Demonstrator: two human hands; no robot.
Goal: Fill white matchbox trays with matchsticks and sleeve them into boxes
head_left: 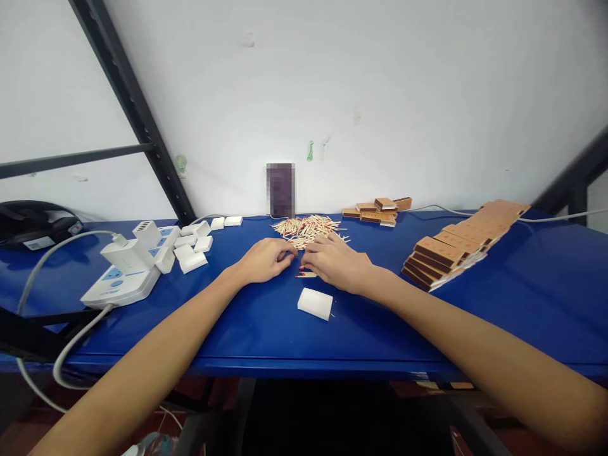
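While left hand [265, 261] and right hand [336, 263] curl by matches [306, 227], grips unclear, blurred lettering [113, 293] on power strip [135, 287]

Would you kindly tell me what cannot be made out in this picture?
In the head view:
What the right hand holds, if anything: hidden by its fingers.
Count of piled matches: they overlap.
Print on the stacked matchboxes: too small.
Phone-like device: blurred by pixelation.
Black headset: cut off at left edge.

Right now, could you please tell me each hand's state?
Left hand: partly curled by the match pile; grip unclear.
Right hand: partly curled beside loose matches; grip unclear.
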